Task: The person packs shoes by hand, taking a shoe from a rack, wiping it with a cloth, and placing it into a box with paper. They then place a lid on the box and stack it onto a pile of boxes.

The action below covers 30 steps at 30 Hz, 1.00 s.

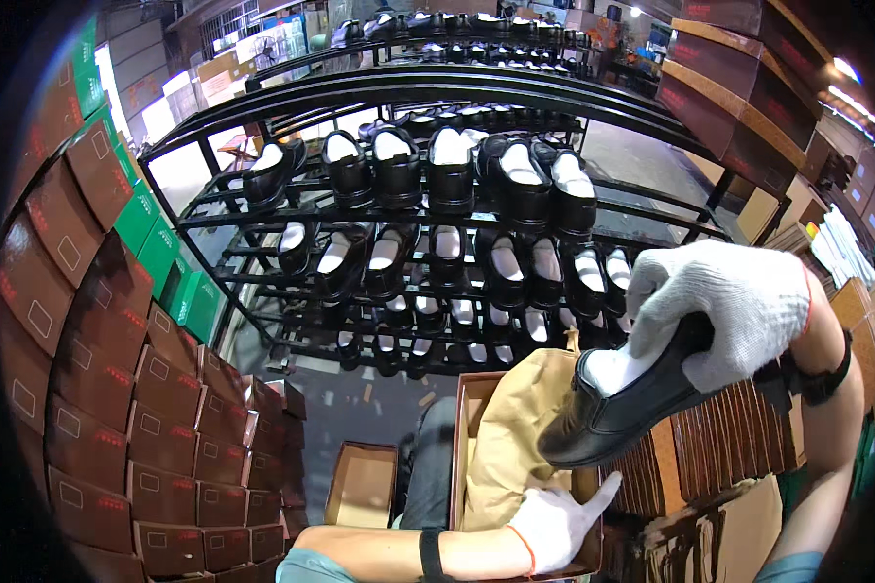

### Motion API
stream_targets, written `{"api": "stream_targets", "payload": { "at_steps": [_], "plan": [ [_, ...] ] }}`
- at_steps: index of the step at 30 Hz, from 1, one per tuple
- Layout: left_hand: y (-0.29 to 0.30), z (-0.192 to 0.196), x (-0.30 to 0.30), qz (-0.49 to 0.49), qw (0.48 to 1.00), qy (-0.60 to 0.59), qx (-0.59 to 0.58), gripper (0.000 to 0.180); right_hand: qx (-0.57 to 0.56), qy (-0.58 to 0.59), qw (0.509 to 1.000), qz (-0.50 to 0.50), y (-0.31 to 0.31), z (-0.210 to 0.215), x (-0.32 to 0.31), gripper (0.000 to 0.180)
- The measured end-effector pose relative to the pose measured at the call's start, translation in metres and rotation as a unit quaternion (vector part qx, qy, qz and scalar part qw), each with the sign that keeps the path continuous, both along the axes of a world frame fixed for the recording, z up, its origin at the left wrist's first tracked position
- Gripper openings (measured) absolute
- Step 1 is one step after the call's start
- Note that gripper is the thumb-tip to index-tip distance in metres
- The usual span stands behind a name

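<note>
My right hand, in a white knit glove, grips a black leather shoe around its heel and opening. White stuffing fills the shoe, and its toe points down and left over an open shoebox. Crumpled tan wrapping paper lies in that box and bulges above its rim. At the near end of the box is my left hand, gloved as well, below the shoe's toe and apart from it. One of its fingers stretches out to the right; the others are partly hidden.
Black metal racks ahead carry rows of black shoes with white stuffing. Brown shoeboxes and green ones are stacked at the left. A small open box is beside my leg. Packed brown cardboard stands at the right, with more boxes above.
</note>
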State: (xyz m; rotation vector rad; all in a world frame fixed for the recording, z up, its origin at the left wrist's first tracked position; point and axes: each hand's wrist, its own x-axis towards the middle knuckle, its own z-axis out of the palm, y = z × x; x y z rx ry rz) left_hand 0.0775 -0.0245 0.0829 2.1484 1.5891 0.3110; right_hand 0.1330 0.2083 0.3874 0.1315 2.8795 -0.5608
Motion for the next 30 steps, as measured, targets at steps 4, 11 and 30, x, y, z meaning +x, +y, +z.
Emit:
{"api": "stream_targets", "payload": {
  "at_steps": [4,11,30],
  "plan": [
    [-0.008,0.064,-0.005,-0.262,0.938,-0.224,0.043,0.064,-0.076,-0.227,0.971,-0.022,-0.015,-0.008,-0.017,0.024],
    [0.054,0.065,-0.115,0.201,0.917,-0.251,0.235,0.031,0.090,0.253,0.957,-0.113,-0.023,-0.168,0.026,0.059],
    [0.050,0.019,-0.110,0.095,0.950,-0.033,0.296,0.070,0.491,0.055,0.667,-0.558,-0.073,-0.096,0.358,0.060]
  ]
}}
